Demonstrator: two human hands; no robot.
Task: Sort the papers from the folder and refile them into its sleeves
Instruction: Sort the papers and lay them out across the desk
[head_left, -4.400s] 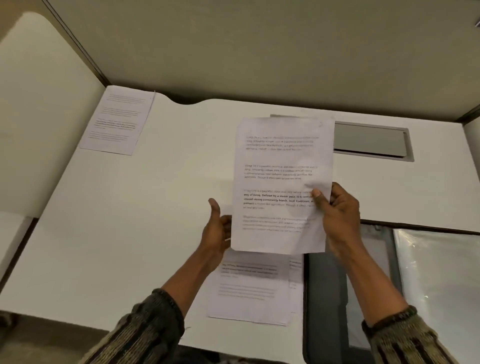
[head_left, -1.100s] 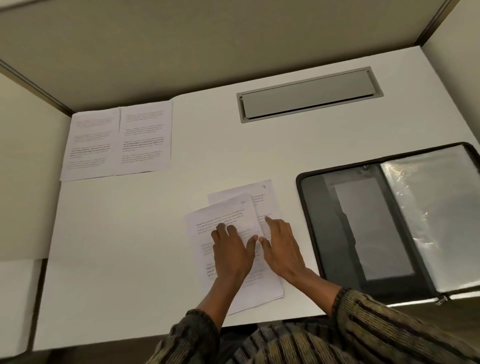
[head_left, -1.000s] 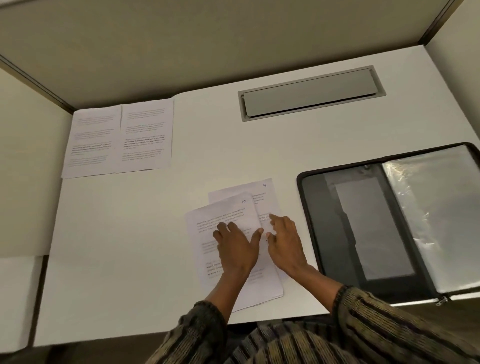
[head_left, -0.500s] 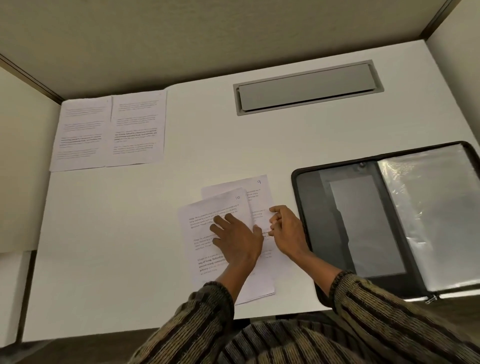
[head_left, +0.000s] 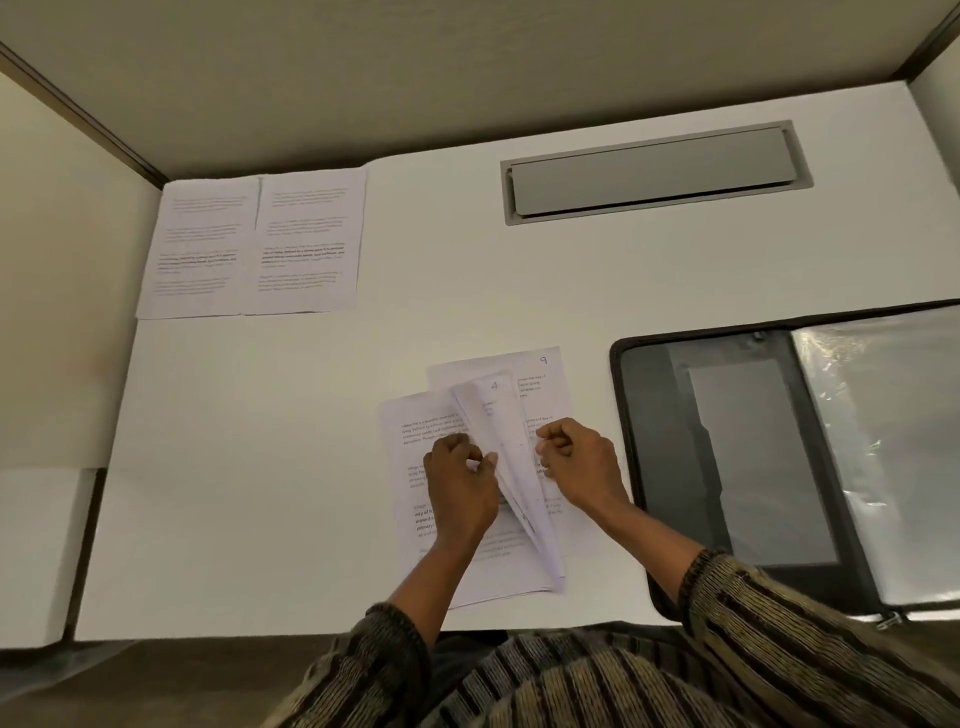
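Observation:
A loose stack of printed papers (head_left: 415, 441) lies near the desk's front edge, a sheet marked 9 (head_left: 540, 364) showing at its back. My left hand (head_left: 460, 486) pinches the right edge of the top sheets and lifts them, uncovering a sheet marked 4 (head_left: 496, 402). My right hand (head_left: 582, 462) rests on the stack's right side with curled fingers that pinch at the lower sheets. The black folder (head_left: 654, 415) lies open to the right, its clear sleeves (head_left: 883, 441) spread out. Two sorted sheets (head_left: 254, 244) lie side by side at the back left.
A grey cable hatch (head_left: 654, 174) is set into the white desk (head_left: 260, 467) at the back. Partition walls close the desk at the back and both sides. A lower side surface (head_left: 36, 545) sits at the left.
Earlier one sheet was held up in both hands; it now lies at the back left beside the first. Since half a second ago my left hand has lifted the top sheets' edge.

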